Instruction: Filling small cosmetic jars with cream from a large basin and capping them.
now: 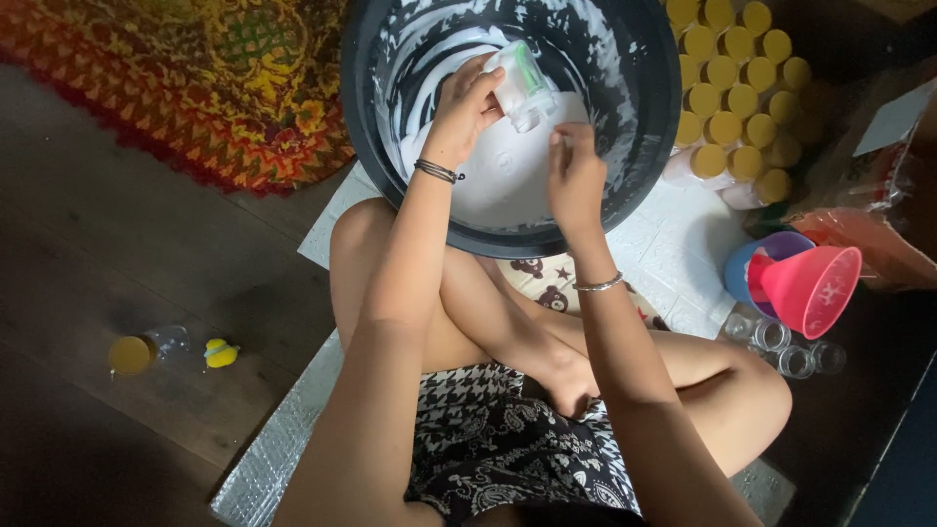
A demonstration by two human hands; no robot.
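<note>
I sit cross-legged in front of a big dark tub (652, 146) with white cream coating its inside and pooled at the bottom. My left hand (464, 105) holds a small clear bottle (523, 86) with a green label, tilted over the cream inside the tub. My right hand (574, 176) is also inside the tub just below the bottle, its fingers pinched together near the bottle's mouth; whether they hold something small is not clear. Both wrists wear thin bracelets.
Several yellow-capped bottles (730, 98) stand packed together right of the tub. A pink funnel (812, 287) rests in a purple cup, with empty clear bottles (786, 344) lying below it. A cardboard box (883, 185) stands far right. One capped bottle (146, 350) and a yellow cap (221, 353) lie on the floor left. A patterned rug (195, 78) covers the upper left.
</note>
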